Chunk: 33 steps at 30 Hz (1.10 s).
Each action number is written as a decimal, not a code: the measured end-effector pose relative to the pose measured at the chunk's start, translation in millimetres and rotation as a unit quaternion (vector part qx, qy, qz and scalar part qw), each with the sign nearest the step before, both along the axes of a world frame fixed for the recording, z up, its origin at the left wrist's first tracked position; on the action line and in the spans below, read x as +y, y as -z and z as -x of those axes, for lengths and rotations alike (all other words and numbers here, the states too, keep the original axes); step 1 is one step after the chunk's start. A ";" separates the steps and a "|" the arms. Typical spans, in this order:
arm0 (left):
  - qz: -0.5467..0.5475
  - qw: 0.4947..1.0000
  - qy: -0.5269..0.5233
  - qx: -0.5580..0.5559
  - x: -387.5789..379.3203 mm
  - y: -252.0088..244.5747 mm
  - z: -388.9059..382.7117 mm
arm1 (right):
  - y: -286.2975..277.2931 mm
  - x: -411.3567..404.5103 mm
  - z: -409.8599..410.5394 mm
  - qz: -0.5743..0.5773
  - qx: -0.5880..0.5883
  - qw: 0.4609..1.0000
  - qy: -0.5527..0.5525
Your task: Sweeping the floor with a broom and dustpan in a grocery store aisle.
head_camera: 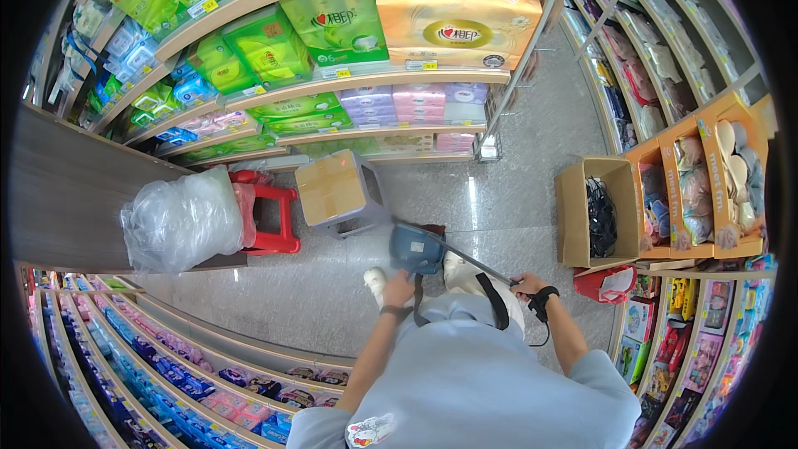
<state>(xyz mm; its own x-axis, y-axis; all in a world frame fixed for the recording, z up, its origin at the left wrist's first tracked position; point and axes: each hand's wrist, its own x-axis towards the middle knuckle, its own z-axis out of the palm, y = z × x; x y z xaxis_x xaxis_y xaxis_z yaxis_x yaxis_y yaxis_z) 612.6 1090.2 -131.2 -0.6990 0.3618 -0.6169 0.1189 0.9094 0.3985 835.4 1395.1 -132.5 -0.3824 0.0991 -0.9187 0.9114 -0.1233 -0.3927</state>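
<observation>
My left hand [399, 289] is at the near edge of a blue-grey dustpan [416, 251], just above the floor between my feet; its fingers are partly hidden, so its hold cannot be made out. My right hand [528, 285] is closed around the end of a long grey handle [471, 257]. That handle slants up and left across the dustpan, and its far end lies near a grey plastic stool. A dark reddish-brown thing, partly hidden, shows behind the dustpan's far edge. A black strap [494, 299] hangs in front of my body.
A taped cardboard box [330, 190] sits on the grey stool [369, 190]. Left of it stand a red stool [283, 219] and a clear plastic bundle [187, 218]. An open carton of black cables [567, 218] stands right. Shelves of tissue packs [336, 25] rise ahead.
</observation>
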 end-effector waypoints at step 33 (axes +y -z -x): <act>-0.062 0.995 -0.015 0.072 -14.5 7.4 -13.8 | 37.9 59.3 131.5 -0.288 0.114 0.951 -0.013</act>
<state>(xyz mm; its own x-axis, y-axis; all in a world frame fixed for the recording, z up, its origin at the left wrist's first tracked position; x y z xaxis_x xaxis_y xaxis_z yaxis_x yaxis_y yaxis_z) 626.5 1075.7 -138.6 -0.7885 0.4063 -0.4618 0.1563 0.8585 0.4884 703.9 1454.4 -170.4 -0.5746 0.5475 -0.6083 0.7942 0.1935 -0.5761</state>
